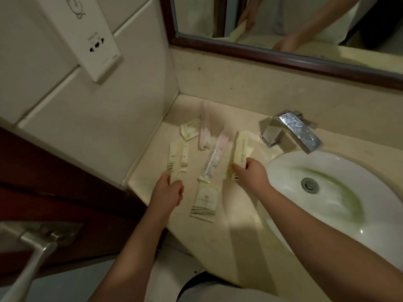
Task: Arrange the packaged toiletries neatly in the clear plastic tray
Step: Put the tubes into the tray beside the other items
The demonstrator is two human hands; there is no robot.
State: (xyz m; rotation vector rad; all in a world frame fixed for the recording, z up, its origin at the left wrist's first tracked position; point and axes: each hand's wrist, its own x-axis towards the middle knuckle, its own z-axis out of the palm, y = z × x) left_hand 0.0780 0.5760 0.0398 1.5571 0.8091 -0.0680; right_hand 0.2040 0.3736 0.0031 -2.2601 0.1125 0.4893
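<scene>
Cream stone counter (239, 214) carries the packaged toiletries, spread loose between the wall corner and the white basin (283, 171). The left hand (168, 191) has its fingers curled round the near end of a long cream packet (175, 159), with a matching packet (185, 158) lying just beside it. The right hand (250, 173) pinches the near end of a second cream packet (241, 149) — close to the basin's rim. Between the two hands lies a clear-wrapped toothbrush (214, 158), its near tip touching a flat sachet (204, 201). Farther back, a pink-wrapped toothbrush (205, 129) and a small crumpled sachet (190, 130) sit side by side. A chrome tap (292, 131) stands behind the basin — below the dark-framed mirror (283, 59).
</scene>
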